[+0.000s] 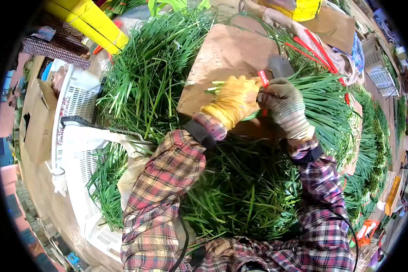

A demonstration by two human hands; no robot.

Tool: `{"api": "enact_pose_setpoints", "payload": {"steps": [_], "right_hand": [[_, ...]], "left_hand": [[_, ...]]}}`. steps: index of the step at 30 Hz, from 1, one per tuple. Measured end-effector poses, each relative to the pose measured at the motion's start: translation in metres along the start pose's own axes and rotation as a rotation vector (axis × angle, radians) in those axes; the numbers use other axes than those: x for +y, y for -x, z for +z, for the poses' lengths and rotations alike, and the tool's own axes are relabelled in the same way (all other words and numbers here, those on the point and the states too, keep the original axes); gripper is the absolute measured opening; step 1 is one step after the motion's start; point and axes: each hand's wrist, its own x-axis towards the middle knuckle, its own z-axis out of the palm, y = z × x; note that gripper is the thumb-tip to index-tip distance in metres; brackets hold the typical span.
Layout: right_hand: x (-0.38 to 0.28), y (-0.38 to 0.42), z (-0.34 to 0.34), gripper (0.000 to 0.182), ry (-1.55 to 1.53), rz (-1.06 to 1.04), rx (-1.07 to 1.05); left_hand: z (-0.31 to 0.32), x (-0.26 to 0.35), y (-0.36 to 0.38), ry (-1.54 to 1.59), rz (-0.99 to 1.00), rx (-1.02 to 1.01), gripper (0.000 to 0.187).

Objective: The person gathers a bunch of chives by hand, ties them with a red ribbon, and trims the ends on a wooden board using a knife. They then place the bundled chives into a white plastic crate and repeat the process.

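My left hand (235, 102), in a yellow glove, is closed around a bunch of garlic chives (324, 97). The pale cut stems stick out to the left, and the long leaves fan out to the right. A red tie (262, 78) with white print stands up from the bunch between my hands. My right hand (283, 106), in a striped grey glove, pinches at this tie, its fingertips close together. Both hands are above a wooden board (213, 59). Just behind my right hand lies a flat metal blade (281, 66), its handle not visible.
Loose chives are heaped left of the board (154, 68) and in front of my body (240, 190). A white plastic crate (79, 90) stands at left. Red strips (319, 52) lie at upper right. More bundled chives (374, 149) line the right side.
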Motion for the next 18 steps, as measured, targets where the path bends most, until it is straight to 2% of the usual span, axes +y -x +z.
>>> {"api": "enact_pose_setpoints", "payload": {"steps": [1, 3, 4, 5, 6, 7, 8, 9, 10, 11, 12, 13, 14, 16, 17, 18], "right_hand": [[-0.009, -0.002, -0.008, 0.014, 0.010, -0.001, 0.001], [-0.038, -0.010, -0.032, 0.021, 0.240, -0.315, 0.047], [-0.068, -0.013, -0.041, 0.021, 0.545, -0.483, 0.101], [-0.069, -0.014, -0.037, 0.021, 0.554, -0.484, 0.097], [-0.065, -0.018, -0.032, 0.021, 0.785, -0.500, -0.049], [-0.063, -0.023, -0.029, 0.021, 1.015, -0.512, -0.196], [-0.065, -0.028, -0.027, 0.022, 1.246, -0.516, -0.343], [-0.073, -0.031, -0.024, 0.022, 1.264, -0.522, -0.336], [-0.082, -0.033, -0.019, 0.020, 1.292, -0.314, -0.487], [-0.089, -0.034, -0.017, 0.018, 1.311, -0.089, -0.626], [-0.089, -0.034, -0.018, 0.017, 1.283, -0.207, -0.679], [-0.085, -0.035, -0.022, 0.016, 1.268, -0.313, -0.722], [-0.084, -0.036, -0.023, 0.015, 1.241, -0.301, -0.735], [-0.061, -0.039, -0.028, 0.015, 1.258, -0.286, -0.718], [-0.034, -0.041, -0.020, 0.014, 1.195, -0.328, -0.706], [-0.010, -0.046, -0.013, 0.014, 1.119, -0.378, -0.693]], "left_hand": [[-0.006, 0.004, 0.000, -0.013, -0.041, -0.058, 0.043], [-0.002, 0.002, 0.001, 0.055, -0.077, -0.013, 0.039], [0.012, -0.005, 0.004, 0.127, 0.022, 0.165, 0.039], [0.027, -0.010, 0.006, 0.198, 0.131, 0.340, 0.039], [-0.010, 0.005, 0.004, 0.055, -0.060, -0.100, 0.039], [-0.008, 0.006, 0.005, 0.057, -0.054, -0.086, 0.039], [-0.002, 0.005, 0.005, 0.105, -0.007, 0.067, 0.036], [0.006, 0.003, 0.005, 0.154, 0.038, 0.223, 0.034], [0.009, 0.002, 0.005, 0.152, 0.066, 0.258, 0.031], [0.012, -0.001, 0.006, 0.121, -0.006, 0.069, 0.033], [0.006, 0.000, 0.013, 0.224, 0.081, 0.310, 0.035], [-0.005, 0.005, 0.012, 0.258, -0.032, 0.203, 0.040], [-0.008, 0.005, 0.010, 0.253, -0.032, 0.146, 0.043], [0.023, -0.004, 0.009, 0.239, -0.026, 0.254, 0.050], [0.040, -0.013, 0.008, 0.195, -0.141, 0.025, 0.060], [0.031, -0.007, 0.007, 0.129, -0.115, 0.007, 0.061]]}}
